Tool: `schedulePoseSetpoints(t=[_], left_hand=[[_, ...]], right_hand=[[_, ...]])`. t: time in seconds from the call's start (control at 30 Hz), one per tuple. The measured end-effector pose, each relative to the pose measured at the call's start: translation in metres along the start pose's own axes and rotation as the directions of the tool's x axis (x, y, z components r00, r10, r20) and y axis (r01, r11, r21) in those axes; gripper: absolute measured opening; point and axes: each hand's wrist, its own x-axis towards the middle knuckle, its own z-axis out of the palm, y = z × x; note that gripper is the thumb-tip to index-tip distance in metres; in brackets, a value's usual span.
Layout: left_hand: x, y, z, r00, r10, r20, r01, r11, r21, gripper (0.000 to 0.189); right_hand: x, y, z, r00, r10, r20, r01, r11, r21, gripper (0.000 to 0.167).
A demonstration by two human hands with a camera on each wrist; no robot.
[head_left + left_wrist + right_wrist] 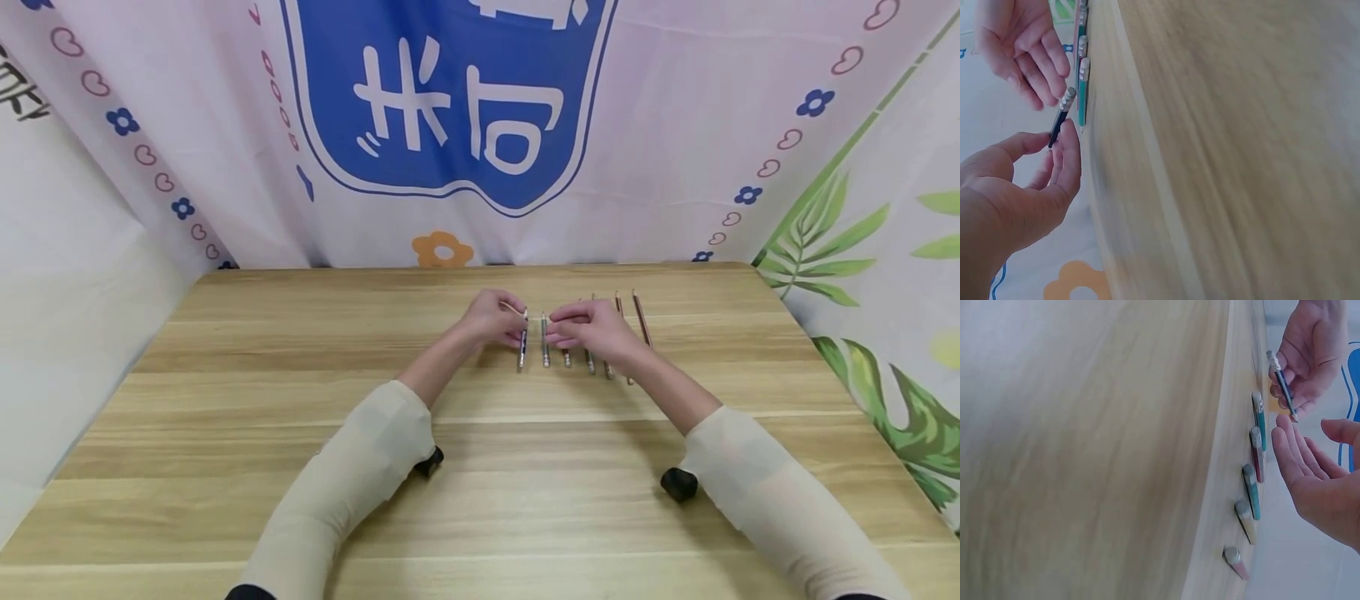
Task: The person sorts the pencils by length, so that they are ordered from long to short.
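Note:
My left hand [491, 320] pinches a dark blue pencil [522, 348] between thumb and fingers at the left end of a row of pencils. In the left wrist view this pencil [1059, 122] is tilted, its eraser end raised. Just to its right lies a green pencil [545, 343] on the table. My right hand [597, 327] hovers over the row, its fingers extended. The right wrist view shows those fingertips [1283, 423] close to the dark pencil's tip; whether they touch it I cannot tell. Nothing is held in the right hand [1329, 487].
Several more pencils, among them a red one [1257, 455] and a brown one [642, 319], lie roughly side by side beneath and beyond the right hand. The wooden table [300, 375] reaches back to a printed curtain [360, 225].

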Motion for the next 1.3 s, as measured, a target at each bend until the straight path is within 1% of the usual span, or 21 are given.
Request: schedulePoseSetpoints(t=[0.2, 0.37, 0.47, 0.57, 0.7, 0.87, 0.97, 1.1, 1.17, 1.23, 1.3], left_hand=[[0.009, -0.003, 0.008, 0.999, 0.009, -0.04, -0.005, 0.995, 0.101, 0.018], [0.013, -0.001, 0.016, 0.995, 0.029, -0.093, -0.012, 0.984, 0.176, 0.013], [0.014, 0.002, 0.021, 0.992, 0.041, -0.122, -0.011, 0.971, 0.238, 0.013], [0.015, 0.003, 0.025, 0.989, 0.051, -0.142, -0.004, 0.951, 0.309, 0.012], [0.017, 0.003, 0.027, 0.988, 0.062, -0.143, -0.006, 0.93, 0.368, 0.011], [0.02, 0.001, 0.028, 0.989, 0.073, -0.129, -0.013, 0.911, 0.413, 0.01], [0.021, 0.001, 0.029, 0.988, 0.075, -0.134, -0.01, 0.902, 0.432, 0.008], [0.02, 0.001, 0.028, 0.986, 0.086, -0.141, -0.019, 0.907, 0.421, 0.007], [0.017, 0.001, 0.027, 0.987, 0.095, -0.133, -0.033, 0.912, 0.41, 0.007], [0.014, 0.0, 0.023, 0.987, 0.105, -0.118, -0.048, 0.912, 0.408, 0.007], [0.009, -0.001, 0.018, 0.988, 0.116, -0.101, -0.064, 0.907, 0.417, 0.009]], right_hand=[[-0.003, 0.001, -0.01, 1.0, 0.001, -0.022, 0.0, 1.0, 0.022, 0.04], [-0.006, 0.001, -0.016, 1.0, 0.002, -0.015, -0.002, 1.0, -0.006, 0.04], [-0.009, 0.001, -0.019, 1.0, 0.009, -0.017, -0.009, 1.0, -0.028, 0.04], [-0.01, 0.0, -0.021, 1.0, 0.018, -0.022, -0.019, 0.999, -0.036, 0.041], [-0.011, -0.001, -0.024, 0.999, 0.025, -0.028, -0.026, 0.999, -0.028, 0.043], [-0.013, 0.0, -0.028, 0.999, 0.008, -0.044, -0.01, 0.999, -0.034, 0.042], [-0.014, 0.0, -0.031, 0.999, -0.003, -0.046, 0.001, 0.999, -0.042, 0.042], [-0.014, -0.001, -0.035, 0.999, -0.007, -0.047, 0.005, 1.0, -0.029, 0.042], [-0.014, -0.001, -0.036, 0.999, -0.006, -0.047, 0.004, 1.0, -0.03, 0.042], [-0.016, -0.003, -0.037, 0.999, -0.009, -0.046, 0.007, 0.999, -0.047, 0.043], [-0.018, -0.003, -0.04, 0.998, -0.011, -0.062, 0.006, 0.997, -0.083, 0.042]])
